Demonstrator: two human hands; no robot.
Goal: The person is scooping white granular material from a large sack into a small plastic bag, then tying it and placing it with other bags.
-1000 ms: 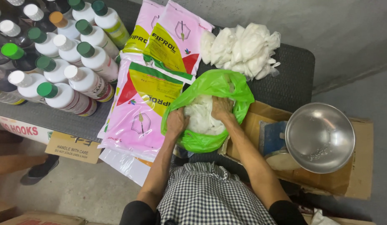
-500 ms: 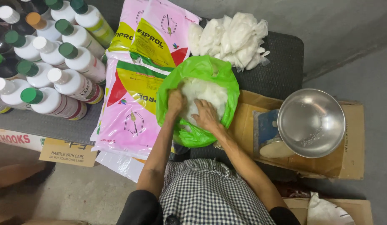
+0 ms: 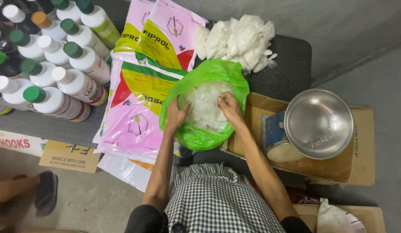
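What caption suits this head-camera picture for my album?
Both hands, left hand and right hand, inside a green bag of white stuff, beside a steel bowl.

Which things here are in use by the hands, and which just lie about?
In use: left hand, right hand, green bag, white stuff inside it.

Lying about: bottles, pink sacks, white packets, steel bowl, cardboard box.
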